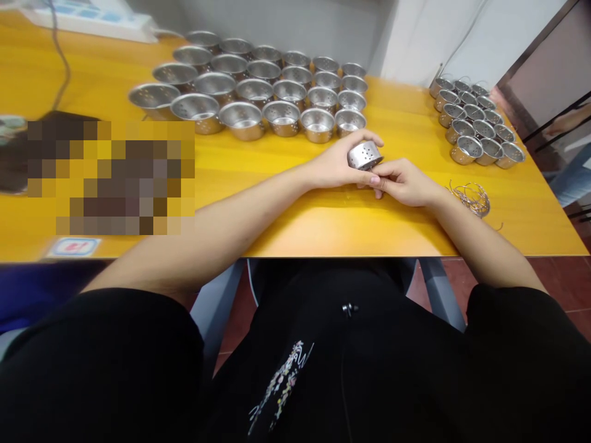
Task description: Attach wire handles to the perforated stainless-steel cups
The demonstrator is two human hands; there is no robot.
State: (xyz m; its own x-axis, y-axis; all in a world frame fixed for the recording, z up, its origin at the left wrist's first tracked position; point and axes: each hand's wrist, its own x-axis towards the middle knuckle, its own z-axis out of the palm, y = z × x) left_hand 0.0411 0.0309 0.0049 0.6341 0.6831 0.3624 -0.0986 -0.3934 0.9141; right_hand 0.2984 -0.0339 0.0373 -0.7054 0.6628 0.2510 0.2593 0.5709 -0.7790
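Note:
My left hand [341, 161] is wrapped round a small perforated metal cup [364, 155], tipped so that its hole-dotted side shows. Against the cup's lower edge, my right hand [402, 181] is closed in a pinch; what its fingertips grip is too small to make out. Right of that hand lies a tangled heap of thin metal wires [473, 198] on the yellow table [295, 221]. Just beyond my left hand stand several rows of similar open perforated cups [319, 125].
Farther right stands a second group of cups [466, 149], with thin wire handles on some. A power strip [92, 21] with a cable sits at the back left. A small label card [74, 247] lies by the front edge. Part of another person [572, 123] shows at the far right.

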